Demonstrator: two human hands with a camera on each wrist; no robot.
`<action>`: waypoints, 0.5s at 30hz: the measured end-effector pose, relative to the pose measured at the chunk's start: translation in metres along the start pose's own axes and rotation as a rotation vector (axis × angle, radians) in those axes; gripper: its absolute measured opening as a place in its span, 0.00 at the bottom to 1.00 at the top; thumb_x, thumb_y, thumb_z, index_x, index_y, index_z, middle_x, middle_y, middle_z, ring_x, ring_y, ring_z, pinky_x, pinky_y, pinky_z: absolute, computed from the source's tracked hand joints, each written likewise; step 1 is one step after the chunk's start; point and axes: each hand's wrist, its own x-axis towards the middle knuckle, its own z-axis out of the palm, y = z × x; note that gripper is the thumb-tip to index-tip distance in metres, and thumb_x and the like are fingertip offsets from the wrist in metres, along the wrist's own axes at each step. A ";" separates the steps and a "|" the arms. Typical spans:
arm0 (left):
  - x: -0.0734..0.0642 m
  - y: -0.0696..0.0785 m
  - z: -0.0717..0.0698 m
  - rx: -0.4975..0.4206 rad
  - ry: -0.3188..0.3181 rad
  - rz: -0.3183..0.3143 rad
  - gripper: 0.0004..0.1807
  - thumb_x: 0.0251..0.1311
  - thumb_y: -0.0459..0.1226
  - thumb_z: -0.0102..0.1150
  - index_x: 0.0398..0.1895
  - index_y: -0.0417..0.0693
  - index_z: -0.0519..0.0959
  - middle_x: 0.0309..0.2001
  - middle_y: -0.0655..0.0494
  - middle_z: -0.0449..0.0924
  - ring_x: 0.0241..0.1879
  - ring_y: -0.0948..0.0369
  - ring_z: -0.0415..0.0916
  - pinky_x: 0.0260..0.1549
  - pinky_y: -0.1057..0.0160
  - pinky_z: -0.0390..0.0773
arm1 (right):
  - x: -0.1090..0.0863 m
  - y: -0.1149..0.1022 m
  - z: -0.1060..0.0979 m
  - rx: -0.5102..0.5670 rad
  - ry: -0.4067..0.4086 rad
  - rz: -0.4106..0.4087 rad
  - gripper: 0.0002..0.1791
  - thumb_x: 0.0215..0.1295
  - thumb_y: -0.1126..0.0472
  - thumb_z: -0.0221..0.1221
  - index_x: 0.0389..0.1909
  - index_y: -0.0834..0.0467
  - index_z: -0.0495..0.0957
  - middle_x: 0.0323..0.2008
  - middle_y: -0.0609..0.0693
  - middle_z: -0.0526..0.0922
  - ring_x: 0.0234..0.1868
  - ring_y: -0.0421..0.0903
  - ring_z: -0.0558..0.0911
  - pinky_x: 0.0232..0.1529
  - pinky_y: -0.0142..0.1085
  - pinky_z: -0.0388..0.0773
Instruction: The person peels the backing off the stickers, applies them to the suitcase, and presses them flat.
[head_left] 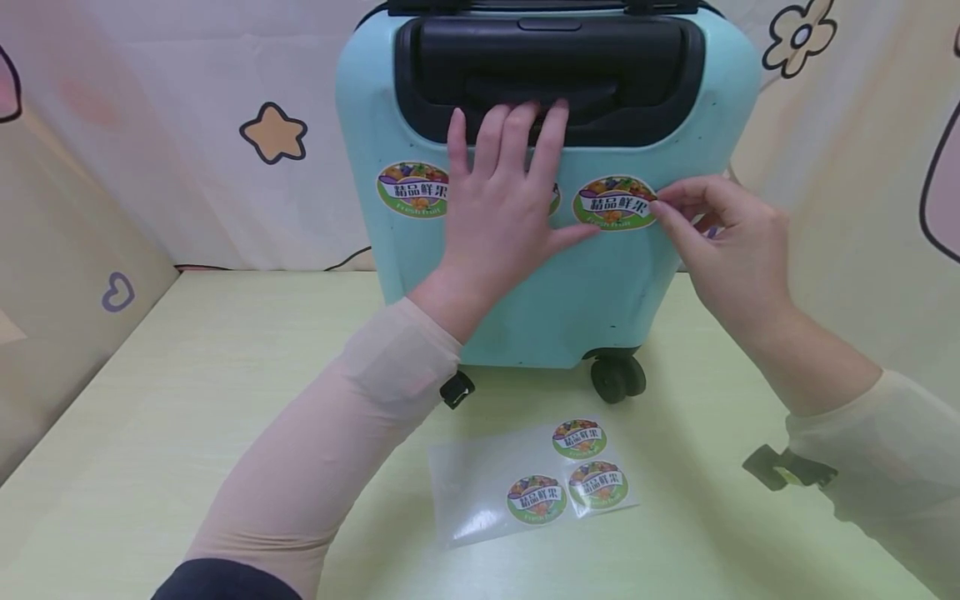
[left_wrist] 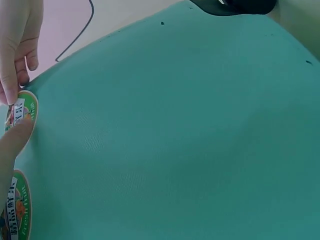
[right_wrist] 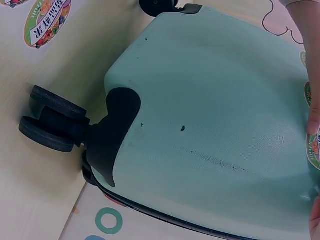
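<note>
A light-blue suitcase (head_left: 540,300) stands upright with oval fruit stickers in a row across its face. My left hand (head_left: 498,196) lies spread over it, fingertips up at the black handle recess (head_left: 637,83) and thumb touching the lower left edge of the right-hand sticker (head_left: 613,202). Thumb and index of my right hand (head_left: 742,250) pinch that sticker's right edge. The left sticker (head_left: 408,190) lies partly under the left hand, which covers most of the middle one. In the left wrist view, the thumb (left_wrist: 15,137) overlaps the pinched sticker (left_wrist: 30,106).
On the pale table (head_left: 247,417) in front of the suitcase lies a clear backing sheet (head_left: 476,483) with three more stickers on it. Black caster wheels (head_left: 617,377) carry the suitcase. Behind hangs a patterned cloth (head_left: 187,167).
</note>
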 end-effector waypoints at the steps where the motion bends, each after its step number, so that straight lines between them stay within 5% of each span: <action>1: 0.000 0.001 0.001 -0.001 0.005 -0.001 0.55 0.44 0.74 0.47 0.68 0.46 0.58 0.63 0.45 0.60 0.64 0.50 0.51 0.65 0.46 0.32 | 0.000 0.000 0.000 0.000 0.001 -0.001 0.12 0.58 0.62 0.63 0.39 0.67 0.81 0.30 0.37 0.77 0.28 0.37 0.73 0.30 0.25 0.68; 10: 0.000 0.001 0.001 -0.004 0.011 -0.014 0.51 0.47 0.72 0.47 0.66 0.47 0.60 0.62 0.45 0.61 0.63 0.50 0.51 0.65 0.47 0.33 | 0.000 0.001 0.000 -0.010 0.001 -0.009 0.12 0.59 0.62 0.63 0.39 0.67 0.81 0.30 0.40 0.78 0.28 0.36 0.73 0.30 0.24 0.68; 15: 0.000 0.002 0.000 -0.029 -0.006 -0.028 0.42 0.58 0.67 0.39 0.66 0.48 0.61 0.63 0.46 0.61 0.64 0.51 0.51 0.65 0.48 0.32 | 0.000 0.001 0.000 -0.010 0.004 -0.015 0.12 0.59 0.62 0.63 0.39 0.67 0.81 0.30 0.39 0.78 0.28 0.36 0.73 0.30 0.24 0.68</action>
